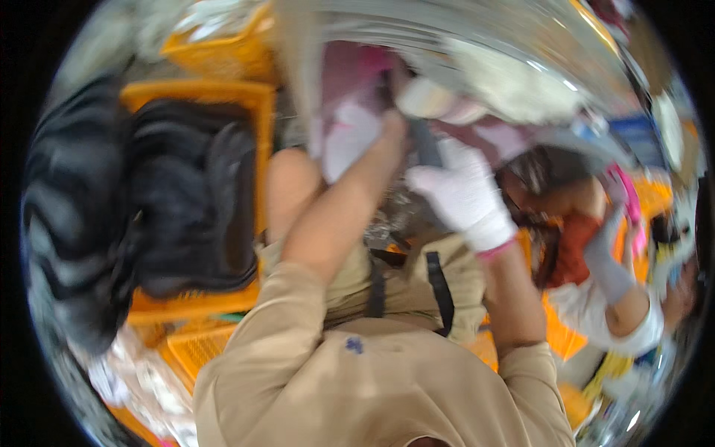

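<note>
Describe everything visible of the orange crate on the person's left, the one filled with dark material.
The orange crate looks like rigid plastic with a thick rim and an open top. It sits to the left of the person's knee, with its far rim, right wall and near edge showing. A heap of black, wavy, hair-like bundles fills it and spills over the left side. Another orange crate stands behind it, and a meshed orange one lies in front. Neither of the hands touches it. Motion blur hides finer detail.

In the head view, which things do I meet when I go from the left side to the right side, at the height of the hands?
Dark hair bundles in the orange crate → left hand in a white glove → right hand in a white glove, on a dark tool → another person's grey-gloved hand.
</note>
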### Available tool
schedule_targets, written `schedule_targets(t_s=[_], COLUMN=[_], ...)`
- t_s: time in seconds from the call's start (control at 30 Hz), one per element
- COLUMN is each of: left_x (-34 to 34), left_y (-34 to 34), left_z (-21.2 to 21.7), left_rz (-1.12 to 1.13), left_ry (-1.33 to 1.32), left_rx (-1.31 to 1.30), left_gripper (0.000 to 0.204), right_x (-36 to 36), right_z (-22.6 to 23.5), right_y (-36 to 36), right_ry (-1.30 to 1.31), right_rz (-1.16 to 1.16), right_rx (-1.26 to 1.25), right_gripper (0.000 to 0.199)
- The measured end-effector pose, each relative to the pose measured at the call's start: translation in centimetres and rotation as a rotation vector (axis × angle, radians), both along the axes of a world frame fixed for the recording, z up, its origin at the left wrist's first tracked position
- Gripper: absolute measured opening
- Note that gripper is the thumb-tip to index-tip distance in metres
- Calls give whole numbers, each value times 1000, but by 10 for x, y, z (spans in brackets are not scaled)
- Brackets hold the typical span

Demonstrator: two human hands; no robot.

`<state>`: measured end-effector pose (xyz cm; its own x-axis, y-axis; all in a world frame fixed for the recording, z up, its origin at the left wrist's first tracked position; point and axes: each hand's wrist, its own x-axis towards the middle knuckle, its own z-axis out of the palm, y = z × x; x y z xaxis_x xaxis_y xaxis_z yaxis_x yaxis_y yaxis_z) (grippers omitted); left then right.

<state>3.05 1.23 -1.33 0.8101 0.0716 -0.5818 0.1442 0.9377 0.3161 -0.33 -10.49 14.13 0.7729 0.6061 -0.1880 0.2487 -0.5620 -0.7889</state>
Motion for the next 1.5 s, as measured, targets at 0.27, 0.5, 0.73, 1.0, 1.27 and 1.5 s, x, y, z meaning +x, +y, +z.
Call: schedule_targets(t_s=[0.27,0.5,0.73,1.0,1.27,1.5], left_x=[-179,-298,-201,-68,55,10], left_y=[91,205,51,-62,-78,50], left_z=[30,66,173,27,31,15], left_rz=[261,-277,-1110,-232,-17,-655], left_ry=[117,736,-217,178,-124,306], left_rx=[1934,1847,1596,314,-108,1680], left_gripper=[29,42,40,62,38,86], right_x=[-63,-95,-59,-60,-32,107], right_z=[-43,-107,-39,-15,-35,-57], right_y=[-202,-325,-192,-193,-100,-51], right_ry=[-136,137,143,-136,108,137], right_rz=[-228,25,-145,-808,-646,-488], right_rx=[-354,-1061,160,-40,880,422], right_gripper=[40,48,42,42,48,37])
